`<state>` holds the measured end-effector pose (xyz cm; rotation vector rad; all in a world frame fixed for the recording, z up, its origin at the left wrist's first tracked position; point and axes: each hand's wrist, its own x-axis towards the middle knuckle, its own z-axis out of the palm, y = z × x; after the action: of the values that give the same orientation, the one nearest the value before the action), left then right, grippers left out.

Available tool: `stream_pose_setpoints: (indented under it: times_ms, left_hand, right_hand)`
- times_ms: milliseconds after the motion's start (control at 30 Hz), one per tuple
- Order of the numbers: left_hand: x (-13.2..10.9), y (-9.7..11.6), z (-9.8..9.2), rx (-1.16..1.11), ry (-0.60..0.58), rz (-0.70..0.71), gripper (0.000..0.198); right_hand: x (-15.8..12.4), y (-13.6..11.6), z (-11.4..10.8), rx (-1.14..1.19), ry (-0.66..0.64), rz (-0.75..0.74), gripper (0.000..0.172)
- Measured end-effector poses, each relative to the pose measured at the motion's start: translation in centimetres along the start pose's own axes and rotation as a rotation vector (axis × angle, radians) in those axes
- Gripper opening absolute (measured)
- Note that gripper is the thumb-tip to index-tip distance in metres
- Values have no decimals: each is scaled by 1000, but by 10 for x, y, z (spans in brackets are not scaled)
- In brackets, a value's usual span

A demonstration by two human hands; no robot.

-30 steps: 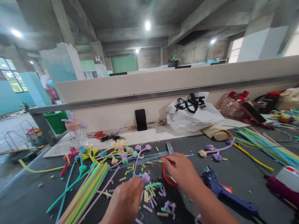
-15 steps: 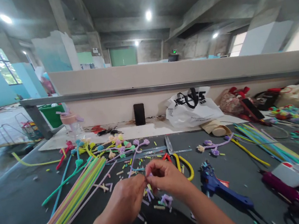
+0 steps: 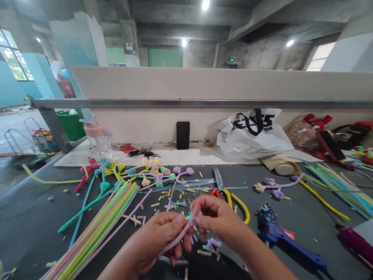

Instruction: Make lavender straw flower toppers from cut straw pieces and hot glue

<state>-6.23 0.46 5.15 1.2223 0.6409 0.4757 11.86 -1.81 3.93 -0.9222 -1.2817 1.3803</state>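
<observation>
Between my two hands, above the dark tabletop, is a light purple pipe cleaner [image 3: 178,238]. My left hand [image 3: 160,235] is closed on its length, thumb on top and fingers curled beneath. At its upper end, my right hand [image 3: 215,215] pinches a small purple bit with thumb and forefinger; the fingers partly hide that end. Below my right hand lies a bent purple piece [image 3: 214,245]. Short cut pipe cleaner pieces [image 3: 186,278] are scattered around. Just beyond my right hand are scissors [image 3: 240,204] with yellow and red handles, blades pointing away.
A bundle of long pipe cleaners [image 3: 93,245] lies left, with finished coloured flower stems [image 3: 156,175] behind it. To the right are a blue glue gun [image 3: 288,239], a purple flower stem [image 3: 280,184] and a purple tool [image 3: 366,244]. A phone [image 3: 183,135] leans against the back panel.
My left hand has turned and opened out from the right, so the purple pipe cleaner now shows between them. The camera view has tilted and shifted slightly.
</observation>
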Motion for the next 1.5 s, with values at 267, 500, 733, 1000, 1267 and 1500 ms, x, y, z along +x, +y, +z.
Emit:
stream_pose_setpoints:
  times_ms: [267, 500, 733, 1000, 1267, 1500]
  left_hand:
    - [-3, 2, 5, -72, -90, -144, 36]
    - [-2, -8, 4, -128, -96, -106, 28]
    - [2, -13, 15, 22, 73, -73, 30]
    - [4, -12, 17, 348, 159, -36, 27]
    - [5, -15, 20, 318, 165, -78, 32]
    - [2, -14, 19, 38, 101, -145, 31]
  right_hand:
    - [-3, -4, 8, -52, -41, 43, 22]
    - [-4, -2, 11, 18, -45, 68, 24]
    - [-1, -2, 9, -13, -5, 79, 22]
    - [2, -2, 11, -184, 26, 115, 15]
    - [2, -1, 11, -145, 0, 124, 14]
    - [0, -4, 10, -121, -23, 127, 16]
